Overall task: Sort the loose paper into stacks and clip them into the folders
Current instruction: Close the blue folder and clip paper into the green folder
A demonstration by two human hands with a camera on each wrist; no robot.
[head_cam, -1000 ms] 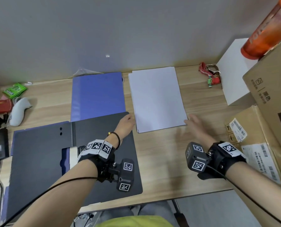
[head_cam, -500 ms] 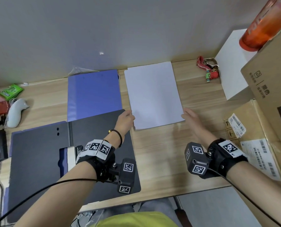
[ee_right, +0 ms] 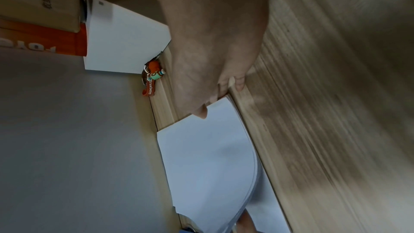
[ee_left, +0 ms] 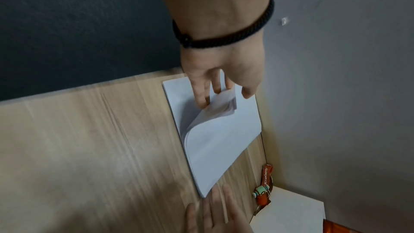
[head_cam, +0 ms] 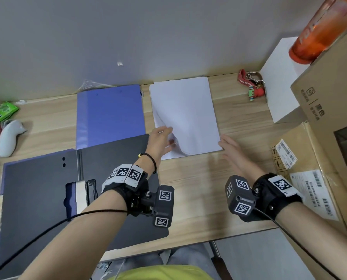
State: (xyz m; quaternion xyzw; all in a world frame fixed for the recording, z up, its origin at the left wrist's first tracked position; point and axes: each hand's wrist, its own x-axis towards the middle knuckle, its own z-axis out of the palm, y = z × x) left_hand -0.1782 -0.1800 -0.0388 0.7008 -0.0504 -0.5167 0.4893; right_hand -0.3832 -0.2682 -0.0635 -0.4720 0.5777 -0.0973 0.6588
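Note:
A stack of white paper point(head_cam: 186, 110) lies on the wooden desk against the wall. My left hand point(head_cam: 167, 136) pinches the near-left corner of the upper sheets, thumb on top and fingers point(ee_left: 201, 98) underneath, and curls that corner up off the lower sheets. The right hand point(head_cam: 226, 143) has straight fingers at the stack's near-right corner, with its thumb tip point(ee_right: 202, 112) on the top sheet. An open dark folder point(head_cam: 37, 209) with a metal clip point(head_cam: 90, 188) lies at the near left. A closed blue folder point(head_cam: 110, 114) lies behind it, beside the paper.
Cardboard boxes point(head_cam: 320, 158) fill the right side, with a white box point(head_cam: 279, 81) and an orange bottle point(head_cam: 320, 27) behind them. A red key strap point(head_cam: 249, 83) lies right of the paper. A white controller point(head_cam: 9, 136) and a green packet point(head_cam: 3, 110) sit far left.
My left hand has slid under the near-left corner and lifted the upper sheets into a curl. The right hand has stayed at the near-right corner.

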